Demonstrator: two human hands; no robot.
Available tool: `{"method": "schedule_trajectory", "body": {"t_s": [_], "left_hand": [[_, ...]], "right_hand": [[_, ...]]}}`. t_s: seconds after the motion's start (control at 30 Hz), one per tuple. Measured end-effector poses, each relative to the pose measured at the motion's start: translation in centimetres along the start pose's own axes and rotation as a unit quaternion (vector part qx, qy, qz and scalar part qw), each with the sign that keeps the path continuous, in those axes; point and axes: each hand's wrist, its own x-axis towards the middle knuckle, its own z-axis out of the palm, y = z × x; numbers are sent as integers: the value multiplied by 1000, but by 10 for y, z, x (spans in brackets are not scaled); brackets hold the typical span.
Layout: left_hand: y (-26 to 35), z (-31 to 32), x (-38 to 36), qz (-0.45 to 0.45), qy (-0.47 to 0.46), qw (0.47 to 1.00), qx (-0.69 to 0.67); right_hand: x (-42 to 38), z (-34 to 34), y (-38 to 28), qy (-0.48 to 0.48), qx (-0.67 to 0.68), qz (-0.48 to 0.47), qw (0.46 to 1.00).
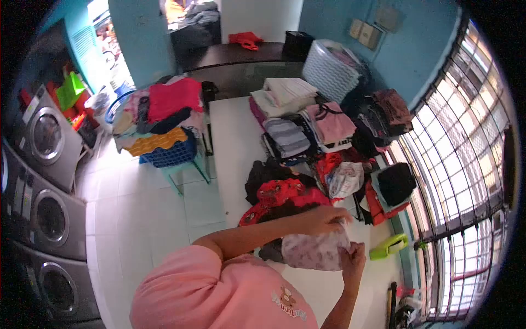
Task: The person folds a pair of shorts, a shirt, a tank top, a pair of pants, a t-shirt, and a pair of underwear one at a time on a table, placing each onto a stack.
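A pale cloth with a faint purplish pattern hangs between my two hands over the near part of the white table. My left hand is closed on its upper edge, fingers partly blurred. My right hand pinches its right edge. Beyond my left forearm lies a loose heap of red printed clothing with dark pieces around it. A crumpled white printed cloth sits just past my left hand. Dark fabric shows at the left of the held cloth.
Folded stacks include a grey striped piece, a pink shirt and black cloth. A green plastic object lies near the barred window. A blue basket of clothes stands on a stool at left, near washing machines.
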Motion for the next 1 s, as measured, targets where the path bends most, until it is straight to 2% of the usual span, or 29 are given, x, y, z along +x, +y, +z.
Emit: {"method": "schedule_trajectory", "body": {"t_s": [0.03,0.07,0.13,0.17,0.2,0.23,0.27,0.33,0.37,0.4,0.43,0.57,0.63,0.7,0.73,0.77,0.8,0.83,0.87,0.9,0.93,1.0], "left_hand": [[-11,-3,0,11,79,997,6],[-23,-8,-3,12,72,997,0],[-39,-23,-12,-91,140,979,-120],[-46,-34,-20,-107,155,972,-143],[-52,-44,-30,-124,172,963,-165],[-67,-50,-42,-115,209,956,-172],[-84,-56,-54,-105,246,947,-178],[-101,-73,-80,-151,299,941,-54],[-106,-79,-93,-155,298,940,-59],[-109,-84,-104,-210,341,904,-146],[-111,-90,-115,-263,380,856,-230],[-124,-103,-149,-285,409,842,-208],[-126,-107,-155,-334,421,831,-142],[-128,-108,-157,-337,424,827,-152],[-129,-107,-160,-338,425,824,-160],[-136,-105,-164,-343,427,821,-163],[-147,-101,-169,-328,416,831,-170],[-152,-98,-173,-312,405,841,-176],[-150,-97,-173,-317,406,838,-178],[-144,-96,-169,-316,383,859,-129],[-140,-95,-166,-313,357,877,-79],[-141,-92,-165,-349,336,872,-66]], "right_hand": [[5,0,-1,-7,23,2,1000],[11,0,-8,0,21,8,1000],[28,-1,-34,-34,-23,-16,999],[37,0,-37,-31,-26,-9,999],[48,2,-37,-77,-6,-33,996],[59,5,-37,-124,14,-56,991],[71,12,-39,-124,12,-51,991],[97,29,-46,-175,45,-14,984],[113,36,-55,-182,19,-54,982],[131,44,-65,-189,-5,-94,977],[149,55,-75,-177,8,-107,978],[211,97,-132,-106,97,-159,977],[236,122,-148,-88,125,-168,974],[266,156,-137,8,143,-243,960],[276,174,-131,4,142,-238,961],[284,194,-121,11,206,-220,953],[288,212,-107,18,269,-201,942],[290,230,-86,14,268,-194,943],[291,247,-63,47,199,-186,961],[291,263,-44,79,129,-179,972],[284,274,-29,77,130,-176,973],[268,289,-5,-13,210,37,977]]}}
